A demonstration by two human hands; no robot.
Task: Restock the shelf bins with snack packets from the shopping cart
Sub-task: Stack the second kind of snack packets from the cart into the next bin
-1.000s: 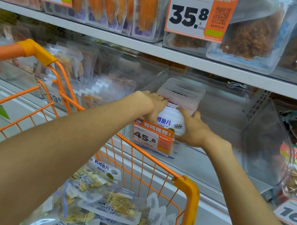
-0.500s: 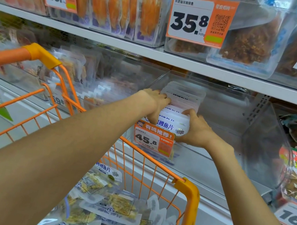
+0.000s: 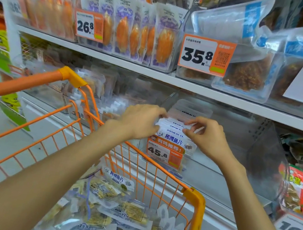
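A row of white snack packets with blue print stands upright at the front of a clear shelf bin, behind an orange 45.8 price tag. My left hand pinches the left ends of the packets. My right hand pinches their right ends. Both hands reach over the orange shopping cart, which holds several more of the same packets in a loose heap. More packets stand further back in the bin.
To the left of the bin stands another clear bin of packets. The shelf above carries bins of orange snacks with 26.8 and 35.8 tags. Red packets fill a bin at the right, above a 16.8 tag.
Both hands have shifted from the sides of the packets up to their top corners. My head has tilted up, so more of the upper shelf shows.
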